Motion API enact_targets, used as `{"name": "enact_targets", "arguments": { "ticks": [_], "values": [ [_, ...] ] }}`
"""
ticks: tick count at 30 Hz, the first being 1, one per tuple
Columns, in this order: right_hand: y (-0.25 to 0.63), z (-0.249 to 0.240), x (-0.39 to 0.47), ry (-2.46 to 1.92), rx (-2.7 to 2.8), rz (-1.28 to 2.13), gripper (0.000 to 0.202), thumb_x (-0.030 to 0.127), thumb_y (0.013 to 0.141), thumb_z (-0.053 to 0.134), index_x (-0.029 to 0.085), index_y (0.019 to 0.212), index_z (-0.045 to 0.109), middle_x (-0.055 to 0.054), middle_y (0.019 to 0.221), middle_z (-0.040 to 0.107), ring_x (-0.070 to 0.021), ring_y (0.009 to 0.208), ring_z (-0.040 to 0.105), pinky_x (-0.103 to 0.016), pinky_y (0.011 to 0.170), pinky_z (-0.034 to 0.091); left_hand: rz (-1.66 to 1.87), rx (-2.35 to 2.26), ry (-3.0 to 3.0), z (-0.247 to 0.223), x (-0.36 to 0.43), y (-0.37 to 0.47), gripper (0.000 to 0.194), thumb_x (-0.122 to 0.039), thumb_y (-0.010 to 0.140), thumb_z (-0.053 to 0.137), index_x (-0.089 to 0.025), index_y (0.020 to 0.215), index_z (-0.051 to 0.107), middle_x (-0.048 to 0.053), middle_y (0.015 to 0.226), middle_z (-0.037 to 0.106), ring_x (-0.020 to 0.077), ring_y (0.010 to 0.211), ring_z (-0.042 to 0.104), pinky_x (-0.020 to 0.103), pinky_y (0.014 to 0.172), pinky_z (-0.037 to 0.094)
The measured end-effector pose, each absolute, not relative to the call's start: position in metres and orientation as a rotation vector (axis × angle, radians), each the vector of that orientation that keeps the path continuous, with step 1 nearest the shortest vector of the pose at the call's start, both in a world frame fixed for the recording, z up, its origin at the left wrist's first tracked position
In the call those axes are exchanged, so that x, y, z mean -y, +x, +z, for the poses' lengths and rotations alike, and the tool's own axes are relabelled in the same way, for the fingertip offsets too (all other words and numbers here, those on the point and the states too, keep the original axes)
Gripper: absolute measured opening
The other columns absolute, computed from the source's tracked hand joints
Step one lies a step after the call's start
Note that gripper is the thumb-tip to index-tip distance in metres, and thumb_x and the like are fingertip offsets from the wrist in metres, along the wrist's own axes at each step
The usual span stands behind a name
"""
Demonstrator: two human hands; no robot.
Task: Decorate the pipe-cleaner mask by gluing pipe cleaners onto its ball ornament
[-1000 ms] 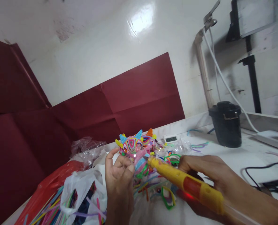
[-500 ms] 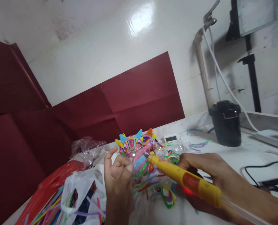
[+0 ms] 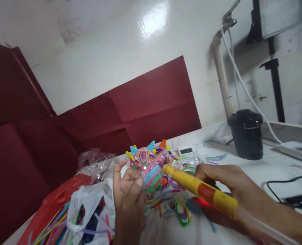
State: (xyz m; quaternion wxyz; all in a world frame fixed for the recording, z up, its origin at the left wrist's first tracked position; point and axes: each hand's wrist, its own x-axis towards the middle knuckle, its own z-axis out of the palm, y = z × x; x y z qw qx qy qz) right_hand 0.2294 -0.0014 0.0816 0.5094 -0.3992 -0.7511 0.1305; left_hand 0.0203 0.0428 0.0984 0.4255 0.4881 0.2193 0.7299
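My right hand is wrapped round a yellow hot glue gun with a clear glue stick trailing from its back end; a red light glows on it. The gun's nozzle points left, close to a rounded craft piece covered in pink, blue and green pipe cleaner stripes. My left hand pinches that piece at its left side, thumb and index finger together and the little finger raised. Whether the nozzle touches the piece, I cannot tell. Just behind stands a colourful pipe cleaner animal head with blue horns.
A white bag and a red bag hold loose pipe cleaners at left. Small finished shapes lie in front. Behind are a digital display, a black bin and a lamp arm. A black cable lies right.
The glue gun has shifted slightly, its nozzle a little higher and its back end a little left. More of the striped craft piece's face shows. My left hand has hardly moved.
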Motion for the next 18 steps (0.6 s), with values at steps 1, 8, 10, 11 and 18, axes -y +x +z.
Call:
{"name": "enact_targets", "arguments": {
  "ticks": [1, 8, 10, 11, 18],
  "values": [
    [0.23, 0.081, 0.001, -0.959, 1.8, 0.293, 0.015, 0.023, 0.072, 0.061, 0.022, 0.063, 0.049, 0.005, 0.056, 0.056, -0.0121, 0.049, 0.047, -0.024, 0.045, 0.033, 1.813, -0.551, 1.21, 0.099, -0.043, 0.02, 0.052, -0.015, 0.062, 0.072, -0.026, 0.11, 0.054, -0.006, 0.063, 0.051, 0.0093, 0.06, 0.048, 0.02, 0.062, 0.043],
    [0.229, 0.083, 0.004, -0.913, 1.96, 0.144, 0.013, 0.022, 0.08, 0.056, 0.022, 0.069, 0.051, 0.004, 0.058, 0.057, -0.0121, 0.048, 0.049, -0.024, 0.045, 0.033, 1.833, -0.592, 1.101, 0.1, -0.053, 0.015, 0.052, -0.013, 0.062, 0.071, -0.025, 0.109, 0.052, -0.008, 0.062, 0.048, 0.0086, 0.055, 0.047, 0.021, 0.058, 0.044],
    [0.225, 0.082, 0.005, -0.931, 2.061, 0.138, 0.009, 0.017, 0.077, 0.057, 0.022, 0.071, 0.053, 0.003, 0.06, 0.059, -0.0125, 0.049, 0.05, -0.024, 0.046, 0.034, 1.876, -0.618, 1.054, 0.1, -0.057, 0.012, 0.053, -0.012, 0.06, 0.072, -0.024, 0.108, 0.052, -0.008, 0.062, 0.049, 0.0082, 0.054, 0.047, 0.021, 0.058, 0.044],
    [0.222, 0.082, 0.006, -0.937, 2.109, 0.152, 0.008, 0.016, 0.075, 0.059, 0.022, 0.072, 0.054, 0.003, 0.061, 0.06, -0.0127, 0.05, 0.052, -0.024, 0.046, 0.034, 1.895, -0.622, 1.033, 0.101, -0.059, 0.011, 0.054, -0.012, 0.059, 0.072, -0.023, 0.108, 0.052, -0.008, 0.062, 0.049, 0.008, 0.055, 0.048, 0.02, 0.058, 0.044],
    [0.202, 0.056, 0.006, -0.879, 2.288, 0.07, 0.015, 0.017, 0.067, 0.065, 0.024, 0.08, 0.063, -0.002, 0.075, 0.072, -0.0193, 0.06, 0.065, -0.025, 0.052, 0.045, 1.895, -0.602, 1.003, 0.101, -0.062, 0.008, 0.056, -0.01, 0.057, 0.073, -0.021, 0.108, 0.051, -0.01, 0.059, 0.049, 0.0066, 0.055, 0.048, 0.017, 0.058, 0.042]
  ]
}}
